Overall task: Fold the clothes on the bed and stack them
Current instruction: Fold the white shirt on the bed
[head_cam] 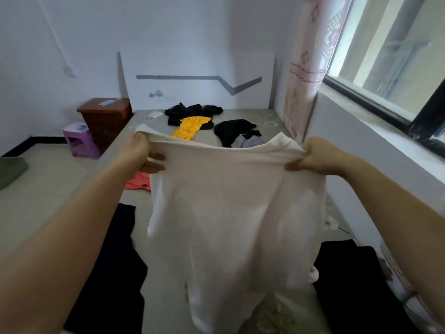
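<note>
White shirt (231, 213) hangs in the air over the near part of the bed (154, 131). Left hand (142, 153) grips its top left edge and right hand (317, 156) grips its top right edge. Far off lie a yellow cloth (190, 127) and black clothes (192, 112).

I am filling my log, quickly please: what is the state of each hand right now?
Left hand: closed, gripping the white garment at its top edge.
Right hand: closed, gripping the same garment's top edge.
</note>
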Motion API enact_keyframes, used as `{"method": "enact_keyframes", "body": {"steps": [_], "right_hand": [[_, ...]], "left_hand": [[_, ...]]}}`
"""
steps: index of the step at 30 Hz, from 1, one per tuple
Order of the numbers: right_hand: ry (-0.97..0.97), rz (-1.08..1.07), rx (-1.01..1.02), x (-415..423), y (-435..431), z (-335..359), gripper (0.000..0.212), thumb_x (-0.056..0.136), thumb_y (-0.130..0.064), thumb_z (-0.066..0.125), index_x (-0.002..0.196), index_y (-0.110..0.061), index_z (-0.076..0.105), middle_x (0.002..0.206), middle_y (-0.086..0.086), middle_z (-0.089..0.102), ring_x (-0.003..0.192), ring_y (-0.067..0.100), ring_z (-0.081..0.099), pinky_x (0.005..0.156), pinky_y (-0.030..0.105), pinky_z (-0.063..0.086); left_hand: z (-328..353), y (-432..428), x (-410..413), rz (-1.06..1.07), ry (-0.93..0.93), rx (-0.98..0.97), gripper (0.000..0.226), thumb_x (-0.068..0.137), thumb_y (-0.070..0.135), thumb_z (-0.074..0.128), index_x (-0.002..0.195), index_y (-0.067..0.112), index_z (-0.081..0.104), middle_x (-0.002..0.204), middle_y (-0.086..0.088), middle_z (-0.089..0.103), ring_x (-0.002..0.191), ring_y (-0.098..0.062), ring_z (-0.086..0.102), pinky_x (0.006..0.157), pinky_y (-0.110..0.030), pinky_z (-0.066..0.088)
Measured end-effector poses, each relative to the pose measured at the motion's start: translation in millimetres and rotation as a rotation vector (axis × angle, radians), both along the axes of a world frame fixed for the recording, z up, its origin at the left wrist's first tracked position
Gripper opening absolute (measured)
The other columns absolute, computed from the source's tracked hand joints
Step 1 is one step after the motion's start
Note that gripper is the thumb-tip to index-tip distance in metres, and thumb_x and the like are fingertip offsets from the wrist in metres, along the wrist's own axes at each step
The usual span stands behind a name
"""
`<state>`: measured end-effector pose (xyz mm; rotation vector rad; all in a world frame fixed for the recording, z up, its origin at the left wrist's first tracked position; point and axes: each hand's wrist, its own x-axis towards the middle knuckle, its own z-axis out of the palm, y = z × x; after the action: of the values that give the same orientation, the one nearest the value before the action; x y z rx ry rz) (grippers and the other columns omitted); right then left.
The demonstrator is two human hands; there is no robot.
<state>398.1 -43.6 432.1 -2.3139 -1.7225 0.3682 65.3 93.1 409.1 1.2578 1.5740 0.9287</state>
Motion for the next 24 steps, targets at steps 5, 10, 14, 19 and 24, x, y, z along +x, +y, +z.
{"method": "enact_keyframes", "body": {"steps": [5,10,14,19,24], "right_hand": [[-0.225,-0.230,0.193,4.6,40.7,-18.2,0.017,0.089,-0.010,0.048,0.092,-0.007,0.065,0.102,0.017,0.065,0.093,0.036,0.060,0.071,0.034,0.045],[0.401,-0.276,0.729,7.4,57.6,13.2,0.021,0.083,0.004,0.052,0.084,-0.014,0.064,0.086,0.007,0.057,0.080,0.019,0.052,0.061,0.029,0.048],[0.288,-0.157,1.074,4.4,45.2,7.7,0.020,0.089,-0.014,0.044,0.074,-0.021,0.055,0.082,0.003,0.056,0.077,0.013,0.046,0.061,0.025,0.035],[0.106,0.036,1.135,-3.6,5.3,-32.6,0.025,0.092,-0.012,0.053,0.110,0.000,0.066,0.114,0.003,0.060,0.104,0.006,0.052,0.088,0.004,0.036],[0.128,0.016,0.744,7.6,-41.6,-124.7,0.029,0.076,-0.016,0.058,0.092,0.003,0.073,0.100,0.019,0.070,0.092,0.030,0.066,0.079,0.019,0.041]], "left_hand": [[14.1,12.5,9.3,0.017,-0.248,-0.117,0.043,0.103,0.034,0.022,0.132,0.007,0.037,0.097,-0.025,0.057,0.075,-0.041,0.063,0.065,-0.051,0.057],[65.0,23.6,20.4,-0.077,-0.582,0.217,0.037,0.099,0.046,0.040,0.126,0.026,0.054,0.130,-0.010,0.056,0.101,-0.024,0.062,0.067,-0.039,0.056],[69.0,19.9,15.2,-0.030,-0.859,0.439,0.022,0.099,0.028,0.042,0.107,0.028,0.062,0.120,-0.002,0.059,0.109,-0.020,0.059,0.083,-0.035,0.056],[4.6,4.7,-26.8,0.149,-0.476,0.630,0.041,0.090,0.042,0.047,0.113,0.014,0.065,0.113,-0.006,0.066,0.108,-0.020,0.061,0.096,-0.037,0.049],[-112.3,-70.4,-49.4,-0.148,0.086,0.595,0.041,0.095,0.033,0.046,0.061,0.009,0.049,0.049,0.021,0.048,0.050,0.009,0.039,0.047,-0.014,0.029]]}}
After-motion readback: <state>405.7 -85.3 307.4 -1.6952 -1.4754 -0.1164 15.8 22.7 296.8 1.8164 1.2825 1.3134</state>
